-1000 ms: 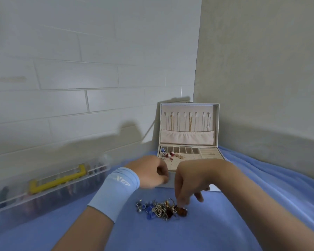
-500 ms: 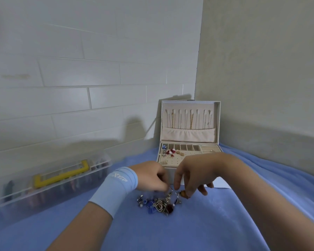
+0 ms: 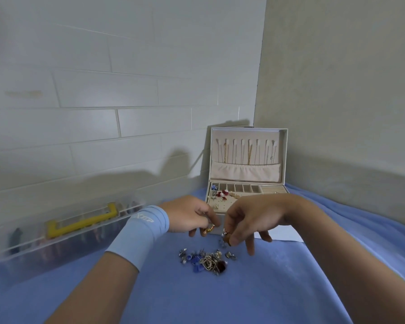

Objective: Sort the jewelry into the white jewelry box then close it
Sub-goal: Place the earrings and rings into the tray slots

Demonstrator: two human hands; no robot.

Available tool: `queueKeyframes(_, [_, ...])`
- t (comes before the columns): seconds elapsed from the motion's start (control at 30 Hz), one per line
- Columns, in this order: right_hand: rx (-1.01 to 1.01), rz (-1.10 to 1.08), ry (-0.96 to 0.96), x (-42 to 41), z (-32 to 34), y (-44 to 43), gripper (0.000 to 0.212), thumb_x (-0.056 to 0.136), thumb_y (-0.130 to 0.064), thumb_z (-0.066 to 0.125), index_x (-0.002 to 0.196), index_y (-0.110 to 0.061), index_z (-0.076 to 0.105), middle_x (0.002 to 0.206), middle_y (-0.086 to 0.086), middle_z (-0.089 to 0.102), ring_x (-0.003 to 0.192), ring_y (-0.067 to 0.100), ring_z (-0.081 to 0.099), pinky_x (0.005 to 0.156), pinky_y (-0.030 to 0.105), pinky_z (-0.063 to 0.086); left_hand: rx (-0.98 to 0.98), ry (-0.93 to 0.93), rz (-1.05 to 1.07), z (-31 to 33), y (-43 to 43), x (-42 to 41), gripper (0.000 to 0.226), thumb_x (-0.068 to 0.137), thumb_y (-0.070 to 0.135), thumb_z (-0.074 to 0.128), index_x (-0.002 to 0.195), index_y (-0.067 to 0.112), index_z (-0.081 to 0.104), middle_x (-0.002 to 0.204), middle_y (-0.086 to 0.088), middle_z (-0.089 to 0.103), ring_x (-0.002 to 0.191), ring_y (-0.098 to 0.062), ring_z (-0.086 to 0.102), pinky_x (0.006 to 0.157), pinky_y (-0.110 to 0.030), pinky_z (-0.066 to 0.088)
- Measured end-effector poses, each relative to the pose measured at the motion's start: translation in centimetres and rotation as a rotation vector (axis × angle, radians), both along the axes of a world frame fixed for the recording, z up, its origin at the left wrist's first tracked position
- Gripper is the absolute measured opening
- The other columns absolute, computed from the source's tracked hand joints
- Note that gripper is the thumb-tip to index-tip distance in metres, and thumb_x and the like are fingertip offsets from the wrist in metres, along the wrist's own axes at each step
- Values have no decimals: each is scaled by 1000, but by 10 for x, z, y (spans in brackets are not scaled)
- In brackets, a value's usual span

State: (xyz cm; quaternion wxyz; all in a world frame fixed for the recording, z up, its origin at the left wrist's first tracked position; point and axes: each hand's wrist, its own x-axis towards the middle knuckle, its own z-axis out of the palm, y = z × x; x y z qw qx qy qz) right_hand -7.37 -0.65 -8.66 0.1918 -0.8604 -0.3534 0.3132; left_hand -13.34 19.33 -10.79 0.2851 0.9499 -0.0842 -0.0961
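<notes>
A: The left hand [image 3: 192,216] pinches a gold piece [image 3: 208,229] just above the pile [image 3: 206,260], mid blue cloth [image 3: 290,277]!

B: And the right hand [image 3: 250,218] pinches a brown piece [image 3: 227,238], spare fingers spread, likely untangling. The white jewelry box [image 3: 246,174] waits open at the back edge.
</notes>
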Motion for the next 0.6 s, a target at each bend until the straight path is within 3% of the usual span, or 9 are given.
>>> queueKeyframes(0.1, [87, -1, 25, 0, 7, -5, 9, 92, -10, 71, 99, -10, 65, 108, 9, 76, 71, 21, 75, 43, 22, 44, 9, -28, 27, 1, 3, 1, 27, 92, 18, 53, 100, 33, 74, 76, 5, 71, 63, -5, 57, 61, -18, 41])
queueKeyframes(0.23, [254, -27, 49, 7, 12, -10, 14, 92, -3, 69, 105, -4, 64, 103, 11, 77, 61, 21, 71, 41, 22, 42, -19, -107, 67, 2, 6, 5, 23, 95, 20, 53, 103, 22, 75, 78, -9, 71, 63, -8, 55, 58, -17, 39])
queueKeyframes(0.37, [478, -148, 8, 17, 18, -15, 17, 96, -5, 65, 113, -6, 66, 97, 12, 75, 56, 21, 62, 41, 24, 38, -142, -243, 114, 9, 6, 11, 22, 97, 19, 54, 100, 26, 74, 65, 3, 65, 52, -2, 52, 53, -14, 39])
queueKeyframes(0.5, [663, -294, -108, 36, 24, -17, 17, 98, -5, 60, 109, -11, 72, 91, 7, 74, 60, 19, 61, 43, 24, 38, -250, -381, 171, 22, 4, 30, 22, 97, 17, 55, 95, 28, 75, 80, -5, 73, 60, -6, 59, 51, -10, 40])
queueKeyframes(0.6, [703, -413, -178, 57, 23, -12, 20, 98, -5, 59, 106, -15, 75, 94, 9, 73, 56, 18, 60, 41, 24, 38, -305, -428, 196, 31, -1, 52, 22, 96, 15, 56, 93, 26, 75, 76, 6, 70, 57, -5, 59, 53, -7, 40])
